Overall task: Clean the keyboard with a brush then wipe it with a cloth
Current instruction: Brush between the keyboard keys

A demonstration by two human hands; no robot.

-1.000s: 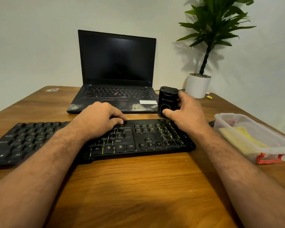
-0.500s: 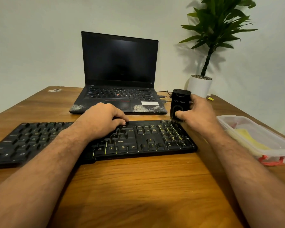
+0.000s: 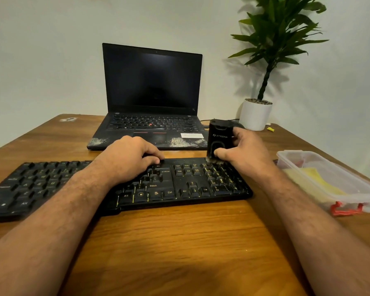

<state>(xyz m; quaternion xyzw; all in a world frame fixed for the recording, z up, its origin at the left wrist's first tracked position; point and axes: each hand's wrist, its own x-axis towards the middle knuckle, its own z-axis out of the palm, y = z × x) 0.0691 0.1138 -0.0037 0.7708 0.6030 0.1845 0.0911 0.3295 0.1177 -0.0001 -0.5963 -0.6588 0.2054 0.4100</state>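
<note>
Wrapping its fingers and thumb round the black brush (image 3: 220,138), the right hand (image 3: 244,151) keeps the tool upright with its bristled end down at the far right corner of the keyboard (image 3: 179,184), above the number pad; that closed grip low on the body probably gives control for short strokes between the keys. The left hand (image 3: 130,157) rests on the keys near the Enter key with its fingers curled loosely and holding nothing, seemingly to pin the keyboard so it does not slide on the worktop (image 3: 179,242) under the brush. The keyboard lies flat across the near part of the worktop, just in front of an open laptop (image 3: 152,99). To the right, a clear plastic container (image 3: 333,184) holds a yellow cloth (image 3: 320,182), within reach for the wiping step, which looks not yet begun. A potted plant (image 3: 265,71) stands at the far right corner, well apart from the work.
</note>
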